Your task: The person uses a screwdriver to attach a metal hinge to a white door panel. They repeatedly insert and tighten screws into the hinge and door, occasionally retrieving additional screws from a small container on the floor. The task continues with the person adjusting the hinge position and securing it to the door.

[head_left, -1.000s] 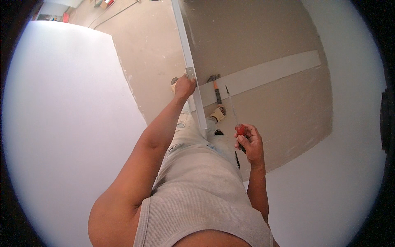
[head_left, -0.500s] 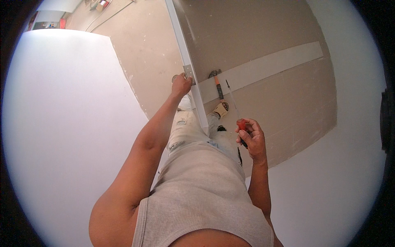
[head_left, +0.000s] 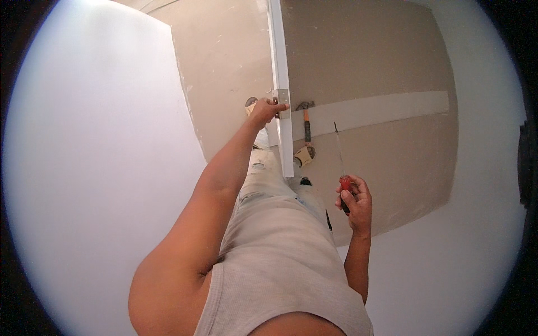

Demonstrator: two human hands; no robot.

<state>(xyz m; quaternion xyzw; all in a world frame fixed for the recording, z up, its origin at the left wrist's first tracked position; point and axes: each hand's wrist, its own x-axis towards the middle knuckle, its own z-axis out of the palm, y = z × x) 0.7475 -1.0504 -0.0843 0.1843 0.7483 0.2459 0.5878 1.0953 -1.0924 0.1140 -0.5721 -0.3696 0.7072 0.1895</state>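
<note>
A white door (head_left: 284,148) stands edge-on between my legs, its narrow edge facing up. On that edge sits a grey metal hinge (head_left: 283,96) with small holes in its leaf. My left hand (head_left: 264,111) reaches out to the hinge, its fingers closed on it against the door edge; the fingers partly cover it. On the right, my right hand (head_left: 358,203) grips a screwdriver (head_left: 345,185) by its red and black handle. The long thin shaft points away from me, dark at the tip, apart from the door.
Right of the door a claw hammer (head_left: 307,126) with an orange and black handle lies on the dusty brown floor (head_left: 364,56), its head on a pale flat strip (head_left: 386,112). My shoes (head_left: 304,156) stand either side of the door. White walls rise left and right.
The view has shifted, so the door, hammer and hands appear farther right. My left fingers have shifted on the hinge, with one now reaching across its leaf. The screwdriver stays in my right hand.
</note>
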